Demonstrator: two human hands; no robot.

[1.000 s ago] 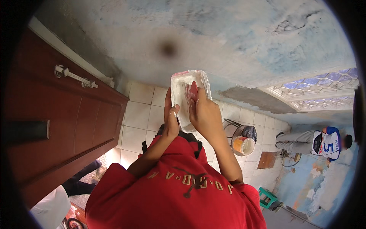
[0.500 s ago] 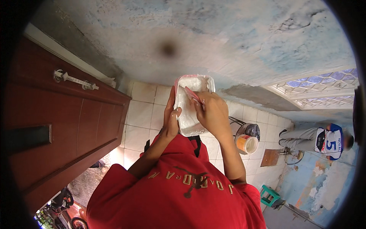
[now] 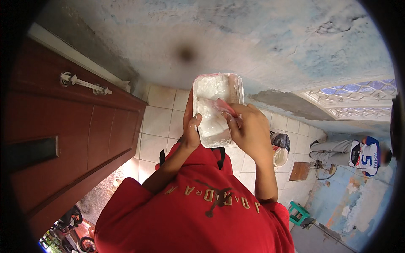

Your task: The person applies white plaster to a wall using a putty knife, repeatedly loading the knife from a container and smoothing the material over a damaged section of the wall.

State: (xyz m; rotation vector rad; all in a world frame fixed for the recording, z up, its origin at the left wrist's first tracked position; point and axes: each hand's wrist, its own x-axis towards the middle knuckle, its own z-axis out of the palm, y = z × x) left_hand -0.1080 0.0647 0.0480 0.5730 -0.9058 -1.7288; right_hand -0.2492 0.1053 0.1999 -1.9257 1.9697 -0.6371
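- Clear plastic tub (image 3: 217,110): rectangular, filled with a white paste-like mass; held up at about 12 o'clock of the view, centre, in front of the mottled blue-white wall (image 3: 261,46).
- Your left hand (image 3: 190,124): closed on the tub's left side, thumb laid on its lower left rim, fingers wrapped behind it.
- Your right hand (image 3: 249,128): closed in a pinch on a thin pink scraper (image 3: 223,107), at the tub's right side.
- Pink scraper: its flat end touches the white mass inside the tub, pointing toward 10 o'clock from your right hand.
- Red shirt (image 3: 198,211): at 6 o'clock, filling the lower centre, both forearms rising from it.
- Dark red door (image 3: 71,130): at 9 o'clock, with a metal bolt (image 3: 84,83) near its upper edge.
- Tiled floor (image 3: 158,122): pale square tiles, between the door and the tub.
- White bucket (image 3: 279,156): at 3 o'clock of your right forearm, just beside it in the view.
- Another person (image 3: 352,154): at 3 o'clock near the rim, well apart, in a white and blue shirt.
- Green stool (image 3: 297,213): at 4 o'clock, low right.
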